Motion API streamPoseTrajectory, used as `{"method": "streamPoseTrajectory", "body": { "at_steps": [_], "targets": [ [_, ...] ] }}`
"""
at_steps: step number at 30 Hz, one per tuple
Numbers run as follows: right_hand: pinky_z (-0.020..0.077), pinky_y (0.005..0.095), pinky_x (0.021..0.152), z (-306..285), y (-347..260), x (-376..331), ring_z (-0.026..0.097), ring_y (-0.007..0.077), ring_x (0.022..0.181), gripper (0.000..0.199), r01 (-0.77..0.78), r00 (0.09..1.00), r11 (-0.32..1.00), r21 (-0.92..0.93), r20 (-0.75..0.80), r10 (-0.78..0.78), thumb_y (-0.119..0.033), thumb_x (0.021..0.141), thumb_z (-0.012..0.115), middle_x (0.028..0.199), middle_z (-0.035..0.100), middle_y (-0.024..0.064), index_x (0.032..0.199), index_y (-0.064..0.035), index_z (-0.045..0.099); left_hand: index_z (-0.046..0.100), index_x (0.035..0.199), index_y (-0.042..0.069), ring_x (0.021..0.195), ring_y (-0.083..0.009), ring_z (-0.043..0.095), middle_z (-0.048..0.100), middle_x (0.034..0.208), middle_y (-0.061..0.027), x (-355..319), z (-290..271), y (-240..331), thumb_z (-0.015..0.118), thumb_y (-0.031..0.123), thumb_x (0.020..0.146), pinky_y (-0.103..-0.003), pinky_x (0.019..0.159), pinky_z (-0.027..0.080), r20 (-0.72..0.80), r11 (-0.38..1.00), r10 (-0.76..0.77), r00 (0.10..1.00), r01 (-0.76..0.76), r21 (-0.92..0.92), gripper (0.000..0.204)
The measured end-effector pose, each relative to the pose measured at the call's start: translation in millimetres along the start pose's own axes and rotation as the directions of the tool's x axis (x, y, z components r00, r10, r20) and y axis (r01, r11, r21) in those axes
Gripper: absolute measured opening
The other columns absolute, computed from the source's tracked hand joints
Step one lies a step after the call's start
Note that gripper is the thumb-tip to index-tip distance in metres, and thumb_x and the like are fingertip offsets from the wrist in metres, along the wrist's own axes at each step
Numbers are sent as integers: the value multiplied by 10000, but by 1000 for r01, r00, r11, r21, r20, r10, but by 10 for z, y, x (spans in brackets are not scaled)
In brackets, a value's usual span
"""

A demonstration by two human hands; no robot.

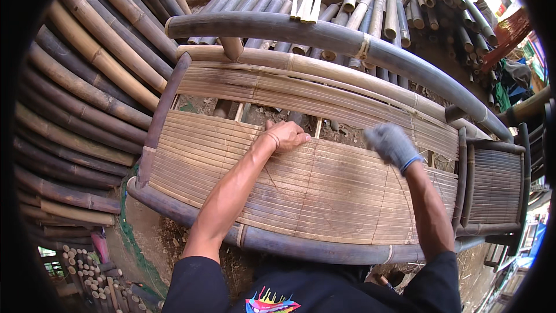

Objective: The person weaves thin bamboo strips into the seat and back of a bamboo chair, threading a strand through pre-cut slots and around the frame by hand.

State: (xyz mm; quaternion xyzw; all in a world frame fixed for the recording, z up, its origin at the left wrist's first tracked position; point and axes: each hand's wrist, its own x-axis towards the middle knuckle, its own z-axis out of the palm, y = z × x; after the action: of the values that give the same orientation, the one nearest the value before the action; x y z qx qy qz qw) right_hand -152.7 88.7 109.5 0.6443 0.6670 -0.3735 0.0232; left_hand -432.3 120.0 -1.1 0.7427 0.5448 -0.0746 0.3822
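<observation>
We are looking at a slatted bamboo panel (341, 197), which is lying across the seat of a bamboo settee frame, between the front pole (313, 248) and the slatted back (260, 86). Its rear edge is stopping short of that back, and a thin pale crosspiece (318, 127) is showing in the gap.

Our bare left hand (282, 137) is resting on this rear edge, its fingers bending over the slats; we cannot tell whether they are grasping anything. Our gloved right hand (390, 144) is hovering over the panel's rear portion, to the right of the other. It is blurring; its fingers are looking clenched, but we cannot tell if they are holding something.

We are judging this as a step of settling or adjusting the panel in its seat; the next move is probably calling for steadying the rear edge while the gloved hand is working along it.

For room, the gap is giving the fingers a way under the edge. The left post (162, 119) is bounding the panel's end, the curved top rail (278, 30) is arching behind, and dark poles (87, 90) are crowding the left. At the right, a smaller slatted panel (495, 182) is standing just beyond the frame's end.
</observation>
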Motion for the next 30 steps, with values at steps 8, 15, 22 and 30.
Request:
{"method": "streamPoseTrajectory", "body": {
  "at_steps": [8, 15, 22, 30],
  "targets": [
    [444, 458, 586, 1200, -412, -177, 546, 360, 617, 231, 690, 716, 722, 40, -178, -675, -202, 871, 601, 649, 527, 159, 761, -39, 480, 771, 932, 148, 986, -329, 653, 726, 985, -116, -115, 173, -96, 477, 497, 1004, -520, 868, 308, -241, 994, 84, 967, -64, 87, 462],
    [496, 393, 591, 979, 120, -682, 627, 290, 648, 158, -115, 987, 717, 688, 159, 6, -128, 832, 686, 697, 594, 112, 903, -10, 608, 734, 1019, 174, 1119, -260, 589, 664, 1084, -55, -115, 139, -30, 512, 455, 1000, -498, 965, 338, -226, 991, 103, 969, -81, 105, 359],
    [561, 365, 786, 1683, 1192, -2358, 714, 266, 833, 366, -48, 894, 737, 675, -299, 332, -231, 989, 599, 952, 721, 149, 1240, 36, 612, 670, 1178, 109, 1176, -274, 570, 606, 1219, -108, -9, 755, 1352, 680, 102, 831, -440, 1039, 438, -458, 703, 696, 554, -657, 272, 347],
    [538, 422, 775, 1265, 1936, -2514, 667, 327, 814, 278, -407, 537, 887, -219, -843, 39, -294, 886, 715, 846, 664, 158, 1031, -58, 696, 651, 1173, 120, 1303, -275, 484, 555, 1351, -105, 341, 1599, 2612, 658, 190, 876, -447, 1134, 374, -47, 493, 863, 504, -816, 302, 305]
  ]
}}
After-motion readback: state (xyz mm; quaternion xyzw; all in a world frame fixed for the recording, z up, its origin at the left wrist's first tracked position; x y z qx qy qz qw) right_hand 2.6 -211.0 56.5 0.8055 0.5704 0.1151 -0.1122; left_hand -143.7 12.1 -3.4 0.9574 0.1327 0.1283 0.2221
